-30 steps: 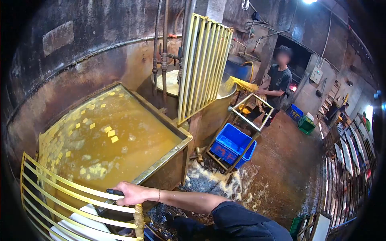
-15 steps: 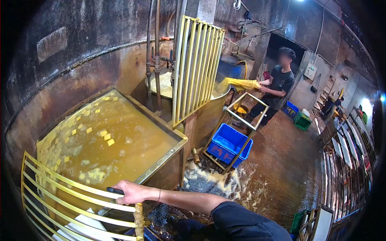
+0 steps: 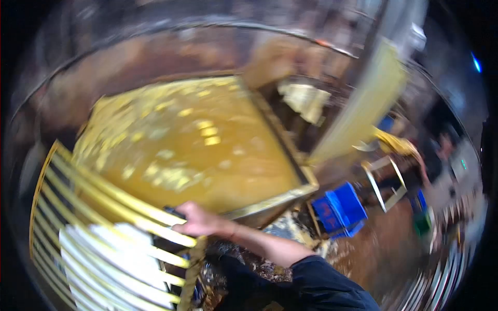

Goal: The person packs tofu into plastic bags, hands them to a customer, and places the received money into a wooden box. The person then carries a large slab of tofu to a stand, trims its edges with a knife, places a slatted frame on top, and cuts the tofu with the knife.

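Observation:
My right hand (image 3: 199,220) is closed around a short black handle (image 3: 174,211); the rest of that object is hidden, and the view is blurred. The hand lies at the upper right corner of a yellow slatted rack (image 3: 111,199), touching or very near its top slats. A white board or sheet (image 3: 111,259) shows through the slats. Behind the rack is a wide metal-rimmed tank (image 3: 270,205) of yellow-brown liquid, with small yellow square pieces (image 3: 210,136) floating in it. My left hand is out of view.
A second slatted rack (image 3: 363,103), smeared by motion, stands upright beyond the tank. Blue crates (image 3: 340,210) and a pale square frame (image 3: 385,184) are to the right. A co-worker beside yellow cloth (image 3: 397,142) is badly blurred. Foamy liquid wets the floor.
My view has swung left and tilted, so the tank and crates appear shifted right and turned. More of the white board shows behind the rack. My right hand keeps its grip on the black handle.

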A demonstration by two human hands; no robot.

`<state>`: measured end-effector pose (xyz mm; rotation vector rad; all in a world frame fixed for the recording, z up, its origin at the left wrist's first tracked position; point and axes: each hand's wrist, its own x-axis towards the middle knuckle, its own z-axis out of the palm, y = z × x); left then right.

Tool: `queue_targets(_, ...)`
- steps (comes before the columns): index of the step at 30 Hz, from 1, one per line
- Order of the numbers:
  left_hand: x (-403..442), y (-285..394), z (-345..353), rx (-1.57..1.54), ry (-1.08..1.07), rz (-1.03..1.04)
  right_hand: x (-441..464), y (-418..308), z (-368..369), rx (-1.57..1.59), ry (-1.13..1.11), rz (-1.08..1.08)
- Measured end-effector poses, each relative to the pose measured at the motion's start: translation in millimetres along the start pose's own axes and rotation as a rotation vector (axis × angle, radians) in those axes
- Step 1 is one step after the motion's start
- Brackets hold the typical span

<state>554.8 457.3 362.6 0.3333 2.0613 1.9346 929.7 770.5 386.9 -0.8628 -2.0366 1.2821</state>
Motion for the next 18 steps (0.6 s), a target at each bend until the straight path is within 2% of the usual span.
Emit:
queue_targets(1,-2,-3,-10,-0.026,0.048,-0.011,18,21,5,-0.002,-0.002,-0.108)
queue_targets(2,-5,-7,-22,-0.051,0.086,-0.025,33,37,6,0.287,-0.175,0.019)
queue_targets(3,-11,-11,-33,-0.07,0.136,-0.038,45,34,11,0.344,-0.118,-0.003)
queue_targets(4,-13,-13,-37,-0.088,0.163,-0.057,70,42,17,0.157,-0.172,0.04)
queue_targets(5,-18,-17,-34,-0.104,0.19,-0.072,87,41,18,0.231,-0.192,0.023)
queue_targets(6,-30,-18,-32,-0.112,0.228,-0.08,105,41,11,0.011,-0.374,0.149)
queue_targets(7,-35,-25,-37,-0.009,0.239,-0.087,118,67,24,0.181,-0.328,-0.043)
queue_targets(8,-43,-27,-27,-0.044,0.277,-0.088,131,55,26,0.285,-0.312,-0.04)
queue_targets(10,-63,-28,-6,0.019,0.414,-0.161,148,85,22,0.131,-0.413,0.046)
queue_targets(11,-48,-27,-18,0.042,0.43,-0.178,163,89,48,0.13,-0.451,0.048)
queue_targets(13,-55,-19,-17,0.168,0.403,-0.246,175,122,53,0.678,-0.452,0.28)
queue_targets(14,-44,-54,-35,-0.061,0.441,-0.149,183,125,48,0.601,-0.434,0.239)
queue_targets(15,-36,-79,-62,-0.105,0.283,-0.023,184,126,48,0.402,-0.445,0.158)
queue_targets(16,-23,-57,-51,-0.046,0.321,-0.154,188,124,48,0.259,-0.436,0.091)
queue_targets(17,-27,-38,-32,0.037,0.41,-0.182,190,121,47,0.185,-0.41,0.03)
queue_targets(18,-31,2,7,0.117,0.499,-0.217,176,112,54,0.317,-0.252,-0.208)
